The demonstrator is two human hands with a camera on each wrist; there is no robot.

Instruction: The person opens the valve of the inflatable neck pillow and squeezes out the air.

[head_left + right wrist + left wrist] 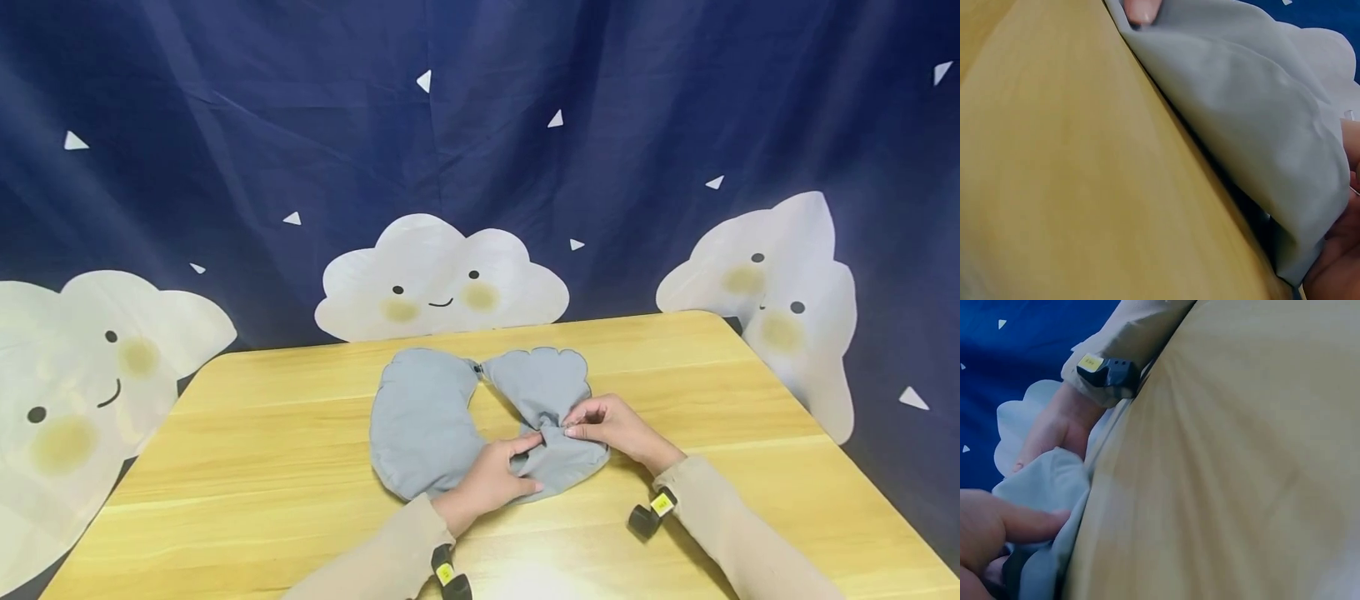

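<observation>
A grey U-shaped neck pillow (423, 417) lies on the table, its two ends meeting at the far side by a small dark fastener (477, 368). My left hand (491, 479) grips the near right part of it; in the left wrist view the thumb (1035, 525) lies over the fabric, with other fingers partly hidden below. Higher on the same side, my right hand (615, 429) pinches gathered, creased fabric between thumb and forefinger. In the right wrist view the pillow's grey edge (1254, 119) rises off the wood beside my right hand (1341, 269).
The light wooden table (262, 467) spreads around the pillow. Behind it hangs a dark blue curtain (495, 167) with white clouds and small triangles. Each sleeve carries a black wrist camera, one on the left (447, 571) and one on the right (652, 514).
</observation>
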